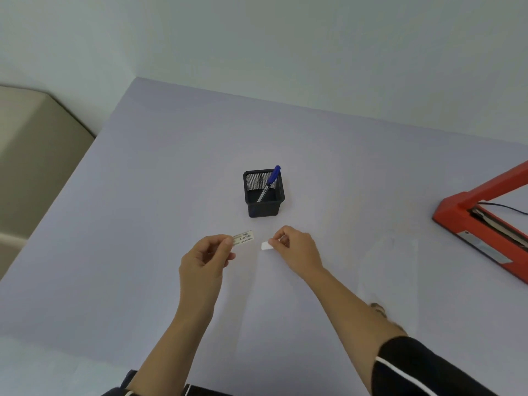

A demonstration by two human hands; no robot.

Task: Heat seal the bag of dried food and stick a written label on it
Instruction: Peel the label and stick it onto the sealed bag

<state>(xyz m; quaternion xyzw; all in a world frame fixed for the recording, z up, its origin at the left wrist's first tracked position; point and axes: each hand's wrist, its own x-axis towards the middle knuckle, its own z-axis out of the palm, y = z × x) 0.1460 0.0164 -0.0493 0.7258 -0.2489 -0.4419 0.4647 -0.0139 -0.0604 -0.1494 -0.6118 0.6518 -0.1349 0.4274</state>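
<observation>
L hand pinched the written label by its left end, thumb + forefinger, other fingers curled; writing faced up toward the cam. R hand pinched a small white strip, prob the peeled backing, can't confirm; the two pieces were apart, just beside each other, above the table. The clear bag lay flat on the table right of R hand, between it and the red heat sealer; brownish dried food showed at its near end by the R forearm; seal state not readable. The pen stood in the mesh holder, so writing looked done. Judgement: step = getting the label onto the bag. To do it well: drop the strip first to free R hand; keep fingertips off the adhesive, edge hold only; flatten the film w/ R hand; pick a spot clear of food lumps + seal band; land one end, then wipe across to push air out; thin film prob wrinkles if pressed all at once.
</observation>
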